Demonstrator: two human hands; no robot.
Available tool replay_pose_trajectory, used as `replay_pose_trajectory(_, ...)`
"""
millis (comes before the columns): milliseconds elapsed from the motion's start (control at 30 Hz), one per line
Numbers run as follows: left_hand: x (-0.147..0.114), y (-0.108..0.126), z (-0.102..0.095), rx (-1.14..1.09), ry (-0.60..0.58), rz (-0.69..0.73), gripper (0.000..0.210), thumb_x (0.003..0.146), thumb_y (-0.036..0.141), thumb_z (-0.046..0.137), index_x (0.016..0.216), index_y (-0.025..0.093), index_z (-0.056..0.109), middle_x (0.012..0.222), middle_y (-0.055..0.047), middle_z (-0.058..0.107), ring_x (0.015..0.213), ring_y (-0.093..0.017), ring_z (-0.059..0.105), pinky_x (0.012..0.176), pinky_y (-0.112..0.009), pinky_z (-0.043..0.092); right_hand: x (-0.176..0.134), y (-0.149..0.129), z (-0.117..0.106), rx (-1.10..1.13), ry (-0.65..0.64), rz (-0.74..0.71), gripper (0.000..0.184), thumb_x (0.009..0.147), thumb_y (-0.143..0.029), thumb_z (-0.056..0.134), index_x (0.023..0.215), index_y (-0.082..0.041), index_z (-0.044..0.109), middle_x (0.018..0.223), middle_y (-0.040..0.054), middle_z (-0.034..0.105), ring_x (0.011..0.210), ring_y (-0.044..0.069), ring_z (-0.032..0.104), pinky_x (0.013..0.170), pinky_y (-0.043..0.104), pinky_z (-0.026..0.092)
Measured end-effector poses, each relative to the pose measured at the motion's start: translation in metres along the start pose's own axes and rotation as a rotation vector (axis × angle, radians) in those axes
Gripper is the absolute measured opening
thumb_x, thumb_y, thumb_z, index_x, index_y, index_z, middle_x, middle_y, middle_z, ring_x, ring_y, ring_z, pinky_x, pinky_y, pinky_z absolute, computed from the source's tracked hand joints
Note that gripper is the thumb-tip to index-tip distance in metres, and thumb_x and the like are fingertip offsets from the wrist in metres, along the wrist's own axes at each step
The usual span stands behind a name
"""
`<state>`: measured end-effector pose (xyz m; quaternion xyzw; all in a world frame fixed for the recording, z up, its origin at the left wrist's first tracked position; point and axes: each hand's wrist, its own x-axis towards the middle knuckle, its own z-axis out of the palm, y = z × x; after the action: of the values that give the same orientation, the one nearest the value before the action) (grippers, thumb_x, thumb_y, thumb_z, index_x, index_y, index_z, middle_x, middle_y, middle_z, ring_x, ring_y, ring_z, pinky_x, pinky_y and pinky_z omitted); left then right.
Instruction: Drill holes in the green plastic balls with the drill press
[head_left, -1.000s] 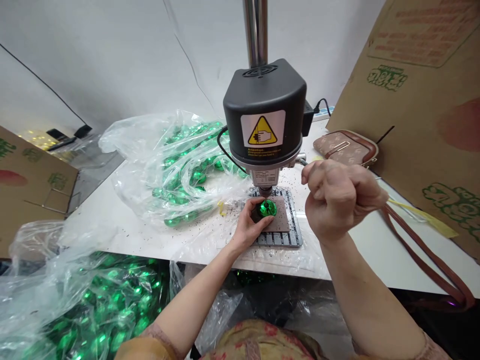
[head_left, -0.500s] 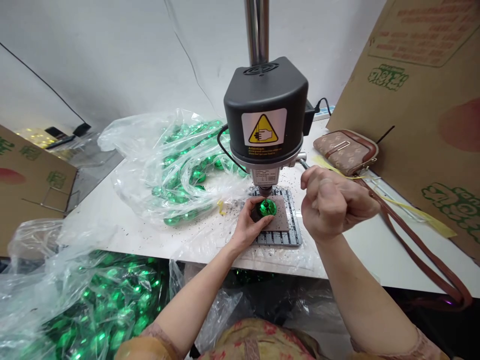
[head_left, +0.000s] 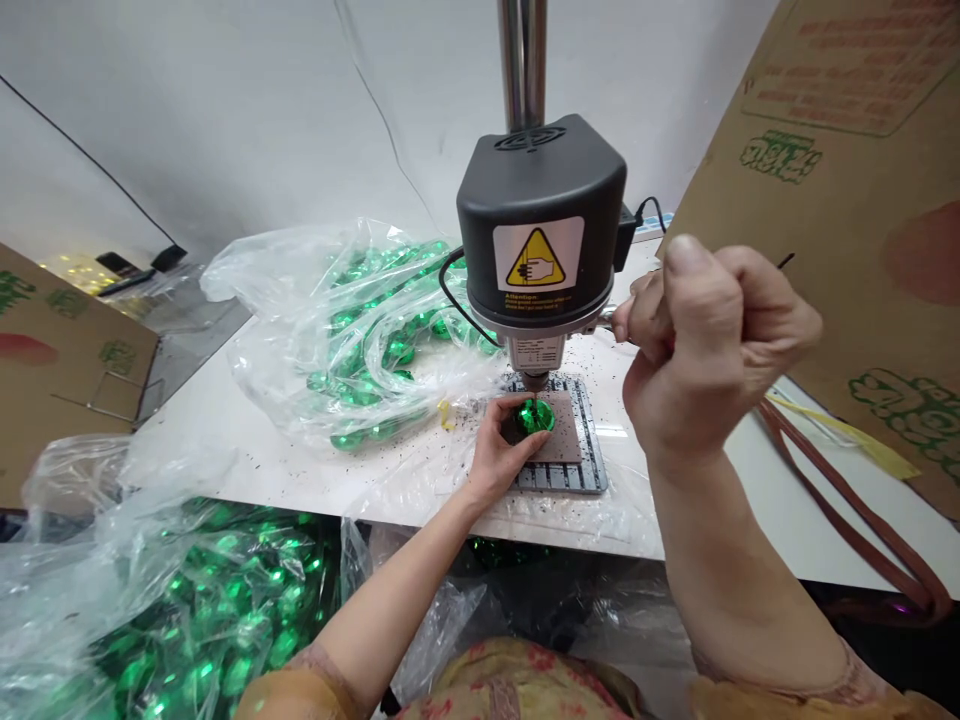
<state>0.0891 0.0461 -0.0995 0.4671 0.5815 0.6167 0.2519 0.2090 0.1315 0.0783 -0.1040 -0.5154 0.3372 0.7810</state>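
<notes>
A shiny green ball (head_left: pixel 537 417) sits on the square pad (head_left: pixel 564 440) over the drill press's slotted base (head_left: pixel 592 470). My left hand (head_left: pixel 501 445) grips it from the left, thumb in front and fingers behind. Right above the ball is the drill chuck (head_left: pixel 535 381) of the black drill press (head_left: pixel 541 220), its thin bit pointing down at the ball's top. My right hand (head_left: pixel 697 340) is closed around the feed lever on the machine's right side; most of the lever is hidden by the fingers.
Clear plastic bags of green balls (head_left: pixel 367 340) lie on the white table (head_left: pixel 262 470), with another bag (head_left: pixel 217 610) below its front edge at left. Cardboard boxes (head_left: pixel 840 250) stand on both sides. A brown strap (head_left: pixel 847 520) hangs at right. Dark shavings surround the base.
My right hand has risen with the lever and now blocks the view of the patterned purse. The chuck sits slightly higher above the ball. My left hand keeps its grip.
</notes>
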Motion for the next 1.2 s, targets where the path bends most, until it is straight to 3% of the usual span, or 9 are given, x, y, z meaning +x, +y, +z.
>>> replay_pose_trajectory(167, -0.039, 0.007, -0.01, 0.233, 0.107, 0.278, 0.037, 0.083, 0.031, 0.084, 0.114, 0.026, 0.066, 0.125, -0.011, 0.069, 0.118, -0.029, 0.069, 0.1, -0.047, 0.057, 0.009, -0.001, 0.001, 0.041, -0.043, 0.014, 0.043, 0.089, -0.024, 0.066, 0.056, -0.023, 0.038, 0.043, -0.008, 0.029, 0.04, 0.007, 0.03, 0.041, 0.031, 0.027)
replay_pose_trajectory(267, -0.084, 0.004, -0.026, 0.359, -0.159, 0.574, 0.038, 0.083, 0.027, 0.082, 0.119, 0.032, 0.07, 0.135, -0.012, 0.067, 0.12, -0.031, 0.069, 0.095, -0.046, 0.061, 0.006, -0.001, 0.001, 0.026, -0.026, 0.007, 0.042, 0.089, -0.026, 0.066, 0.057, -0.022, 0.04, 0.044, -0.008, 0.032, 0.04, 0.006, 0.032, 0.042, 0.029, 0.03)
replay_pose_trajectory(400, -0.132, -0.01, -0.046, 0.614, -0.489, 0.852, 0.025, 0.088, 0.027, 0.075, 0.112, 0.032, 0.072, 0.124, -0.009, 0.075, 0.11, -0.027, 0.073, 0.09, -0.04, 0.064, 0.003, -0.002, 0.002, 0.018, -0.006, 0.011, 0.041, 0.091, -0.024, 0.063, 0.058, -0.021, 0.039, 0.045, -0.0088, 0.032, 0.041, 0.004, 0.032, 0.045, 0.026, 0.034)
replay_pose_trajectory(533, -0.148, -0.022, -0.057, 0.785, -0.546, 0.948, 0.017, 0.092, 0.018, 0.062, 0.105, 0.024, 0.071, 0.108, -0.01, 0.079, 0.103, -0.021, 0.075, 0.1, -0.038, 0.06, 0.004, -0.001, 0.002, 0.018, -0.021, -0.012, 0.039, 0.09, -0.025, 0.063, 0.059, -0.02, 0.04, 0.046, -0.009, 0.032, 0.04, 0.003, 0.033, 0.046, 0.026, 0.034)
replay_pose_trajectory(667, -0.147, -0.02, -0.06, 0.765, -0.543, 0.948, 0.015, 0.093, 0.024, 0.061, 0.102, 0.03, 0.071, 0.116, -0.006, 0.079, 0.108, -0.022, 0.073, 0.096, -0.039, 0.062, 0.004, -0.001, 0.001, 0.009, -0.012, -0.016, 0.038, 0.091, -0.026, 0.063, 0.06, -0.02, 0.041, 0.046, -0.009, 0.035, 0.04, 0.003, 0.032, 0.046, 0.027, 0.033)
replay_pose_trajectory(800, -0.091, -0.003, -0.077, 0.558, -0.323, 0.652, 0.013, 0.089, 0.023, 0.065, 0.096, 0.031, 0.074, 0.108, -0.007, 0.079, 0.109, -0.028, 0.072, 0.095, -0.05, 0.06, 0.003, -0.002, 0.002, -0.002, -0.022, -0.019, 0.037, 0.092, -0.022, 0.059, 0.06, -0.02, 0.04, 0.047, -0.0088, 0.036, 0.042, 0.003, 0.035, 0.047, 0.027, 0.033)
replay_pose_trajectory(933, 0.031, 0.017, -0.108, 0.709, 0.046, 0.204, 0.025, 0.09, 0.012, 0.051, 0.094, 0.023, 0.073, 0.098, -0.009, 0.076, 0.1, -0.027, 0.07, 0.099, -0.048, 0.054, 0.003, -0.002, 0.002, 0.013, -0.02, -0.034, 0.038, 0.092, -0.021, 0.059, 0.06, -0.02, 0.039, 0.047, -0.0089, 0.036, 0.042, 0.003, 0.037, 0.048, 0.026, 0.035)
replay_pose_trajectory(1033, 0.114, 0.017, -0.121, 0.888, 0.006, -0.14, 0.029, 0.086, 0.005, 0.05, 0.098, 0.018, 0.073, 0.098, -0.011, 0.075, 0.099, -0.028, 0.07, 0.097, -0.042, 0.052, 0.003, -0.002, 0.002, 0.011, -0.013, -0.018, 0.038, 0.09, -0.02, 0.059, 0.059, -0.02, 0.039, 0.047, -0.0085, 0.036, 0.042, 0.004, 0.037, 0.048, 0.027, 0.039)
replay_pose_trajectory(1200, 0.178, -0.003, -0.114, 0.937, 0.015, -0.19, 0.034, 0.08, 0.011, 0.069, 0.114, 0.015, 0.07, 0.117, -0.019, 0.071, 0.114, -0.036, 0.067, 0.101, -0.045, 0.048, 0.004, -0.003, 0.0, -0.028, -0.002, -0.011, 0.038, 0.088, -0.021, 0.06, 0.055, -0.02, 0.042, 0.046, -0.0078, 0.036, 0.04, 0.004, 0.034, 0.047, 0.029, 0.041)
